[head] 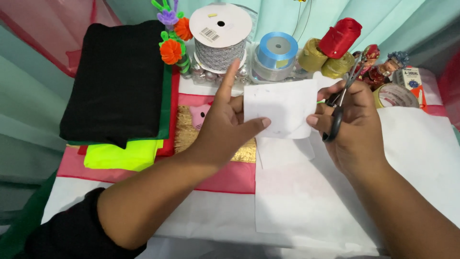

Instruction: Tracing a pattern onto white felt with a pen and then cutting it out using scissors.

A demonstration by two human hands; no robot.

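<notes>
The left hand pinches a small square piece of white paper-like fabric at its left edge, thumb in front, index finger pointing straight up. The right hand grips the piece's right edge with its thumb while closed around black-handled scissors, whose blades angle up and away and look shut. The piece is held in the air above the middle of the table, over a large white sheet that covers the table's right half. To cut cleanly here, I judge it best to keep the piece taut between both hands and turn the fabric, not the scissors. Folded black cloth on green and neon-yellow layers lies at the left edge; ribbon spools and pipe-cleaner flowers line the far edge.
</notes>
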